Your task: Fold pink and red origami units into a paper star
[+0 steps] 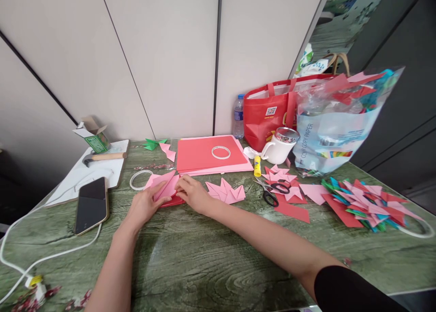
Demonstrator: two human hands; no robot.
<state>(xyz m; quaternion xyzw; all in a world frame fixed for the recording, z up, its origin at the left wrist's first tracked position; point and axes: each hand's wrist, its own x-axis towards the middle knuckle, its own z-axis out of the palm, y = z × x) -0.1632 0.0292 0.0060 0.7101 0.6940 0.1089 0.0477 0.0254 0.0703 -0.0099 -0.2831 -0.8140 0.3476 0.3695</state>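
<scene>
A pink paper sheet (pixel 163 187) lies partly folded on the green table (pixel 204 257), over a red sheet (pixel 172 202). My left hand (pixel 145 205) rests on its left side, fingers pressed flat along a fold. My right hand (pixel 192 193) pinches the paper's right edge with closed fingers. Just right of my hands sits a row of folded pink pieces (pixel 226 191).
A phone (pixel 91 204) with a white cable lies at the left, beside a hammer (pixel 102 157) and a small box. Behind are a red paper stack (pixel 207 155) bearing a tape ring (pixel 221 152), a glue stick (pixel 257 165), a mug (pixel 279 146), scissors (pixel 270 191), bags, and a pile of folded coloured pieces (pixel 364 203).
</scene>
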